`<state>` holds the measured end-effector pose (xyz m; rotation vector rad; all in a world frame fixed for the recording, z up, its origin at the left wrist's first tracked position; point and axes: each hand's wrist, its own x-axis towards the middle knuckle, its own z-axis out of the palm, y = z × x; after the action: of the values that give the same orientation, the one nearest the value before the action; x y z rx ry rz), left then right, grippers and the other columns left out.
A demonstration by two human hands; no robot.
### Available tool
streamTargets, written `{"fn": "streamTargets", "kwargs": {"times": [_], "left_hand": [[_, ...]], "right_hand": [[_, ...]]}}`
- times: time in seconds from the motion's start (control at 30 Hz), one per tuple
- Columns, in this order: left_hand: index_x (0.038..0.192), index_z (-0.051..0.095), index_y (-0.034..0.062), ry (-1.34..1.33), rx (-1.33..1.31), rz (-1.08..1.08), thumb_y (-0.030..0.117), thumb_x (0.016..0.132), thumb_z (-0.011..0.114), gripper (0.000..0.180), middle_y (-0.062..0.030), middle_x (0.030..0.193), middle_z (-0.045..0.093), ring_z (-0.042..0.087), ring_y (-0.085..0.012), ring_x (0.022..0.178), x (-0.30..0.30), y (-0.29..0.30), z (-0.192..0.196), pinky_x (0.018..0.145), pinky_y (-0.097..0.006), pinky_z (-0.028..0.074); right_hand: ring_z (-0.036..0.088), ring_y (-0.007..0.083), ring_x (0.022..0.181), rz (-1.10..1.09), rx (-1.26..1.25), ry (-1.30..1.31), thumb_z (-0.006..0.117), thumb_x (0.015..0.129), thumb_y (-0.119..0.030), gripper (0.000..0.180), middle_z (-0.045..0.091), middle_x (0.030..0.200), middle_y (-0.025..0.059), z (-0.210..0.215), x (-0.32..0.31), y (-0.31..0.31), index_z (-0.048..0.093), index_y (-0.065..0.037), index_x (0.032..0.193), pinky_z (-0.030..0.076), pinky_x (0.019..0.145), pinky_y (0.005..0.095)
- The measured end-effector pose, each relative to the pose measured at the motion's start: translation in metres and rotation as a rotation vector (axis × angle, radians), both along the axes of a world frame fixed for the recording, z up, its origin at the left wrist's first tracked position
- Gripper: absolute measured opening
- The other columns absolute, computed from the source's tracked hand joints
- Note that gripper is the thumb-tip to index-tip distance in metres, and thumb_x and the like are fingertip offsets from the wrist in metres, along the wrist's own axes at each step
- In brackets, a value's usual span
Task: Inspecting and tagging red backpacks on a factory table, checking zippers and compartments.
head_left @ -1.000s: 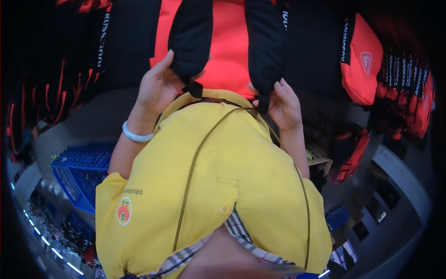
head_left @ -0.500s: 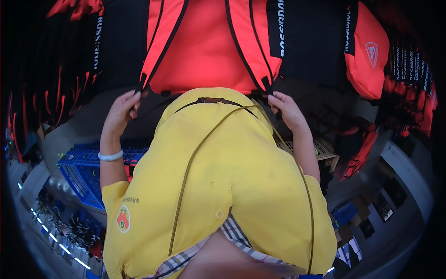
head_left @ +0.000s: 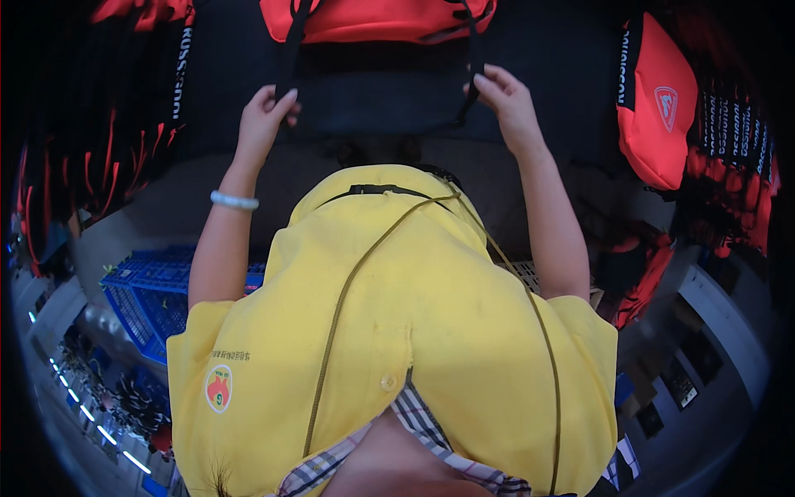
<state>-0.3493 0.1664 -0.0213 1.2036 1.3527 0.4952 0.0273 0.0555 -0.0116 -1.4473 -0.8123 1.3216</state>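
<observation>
A bright red bag with black straps (head_left: 381,25) lies at the top edge of the view, only its near end showing. From it a black webbing strap (head_left: 291,54) runs down to my left hand (head_left: 267,123), whose thumb and fingers are closed on it. A second black strap (head_left: 475,48) is pinched in my right hand (head_left: 507,101), and its loose tail hangs below the fingers. Both arms reach forward, about level with each other. Under the straps is a dark table surface (head_left: 381,87).
On the right lies a red and black bag (head_left: 658,108), beside a row of similar ones (head_left: 735,157). More black and red bags (head_left: 108,141) are stacked at the left. A blue plastic crate (head_left: 145,298) stands low on my left.
The red bag has moved away from me, up toward the top edge. Both hands have gone forward with it, still on the straps, and slightly inward on the left.
</observation>
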Motion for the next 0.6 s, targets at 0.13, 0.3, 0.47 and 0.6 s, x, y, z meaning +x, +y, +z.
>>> {"fn": "streamTargets", "kwargs": {"times": [0.13, 0.3, 0.47, 0.6], "left_hand": [[0.108, 0.061, 0.0026, 0.078, 0.091, -0.027, 0.021, 0.088, 0.072, 0.030, -0.0067, 0.091, 0.066, 0.062, -0.0118, 0.074, -0.044, -0.056, -0.023, 0.070, -0.025, 0.049], [0.127, 0.050, 0.0059, 0.515, 0.493, 0.179, 0.013, 0.083, 0.075, 0.050, -0.0132, 0.107, 0.060, 0.062, -0.0240, 0.094, -0.041, -0.096, -0.002, 0.087, -0.034, 0.049], [0.128, 0.048, 0.0059, 0.579, 0.518, 0.209, 0.011, 0.085, 0.072, 0.050, -0.0154, 0.112, 0.058, 0.062, -0.0249, 0.097, -0.048, -0.110, 0.006, 0.089, -0.033, 0.048], [0.122, 0.054, 0.0014, 0.598, 0.504, 0.144, 0.017, 0.095, 0.059, 0.032, -0.0112, 0.094, 0.064, 0.061, -0.0154, 0.079, -0.054, -0.115, 0.023, 0.077, -0.029, 0.048]], "right_hand": [[0.062, 0.0097, 0.090, -0.139, -0.092, 0.032, 0.070, 0.087, -0.009, 0.036, 0.064, 0.103, 0.0039, -0.021, -0.009, -0.065, 0.059, 0.000, 0.120, 0.047, 0.088, 0.0238], [0.060, 0.0091, 0.088, -0.195, -0.118, -0.122, 0.068, 0.086, -0.002, 0.044, 0.060, 0.103, 0.0031, -0.023, -0.026, -0.100, 0.052, -0.002, 0.127, 0.047, 0.085, 0.0224], [0.057, 0.0074, 0.086, -0.230, -0.182, -0.235, 0.063, 0.087, 0.000, 0.049, 0.059, 0.098, 0.0042, -0.022, -0.037, -0.121, 0.042, -0.002, 0.132, 0.047, 0.077, 0.0211], [0.055, 0.0059, 0.070, -0.264, -0.234, -0.377, 0.058, 0.094, -0.009, 0.029, 0.062, 0.084, 0.0046, 0.003, -0.041, -0.131, 0.054, 0.000, 0.120, 0.046, 0.067, 0.0213]]}}
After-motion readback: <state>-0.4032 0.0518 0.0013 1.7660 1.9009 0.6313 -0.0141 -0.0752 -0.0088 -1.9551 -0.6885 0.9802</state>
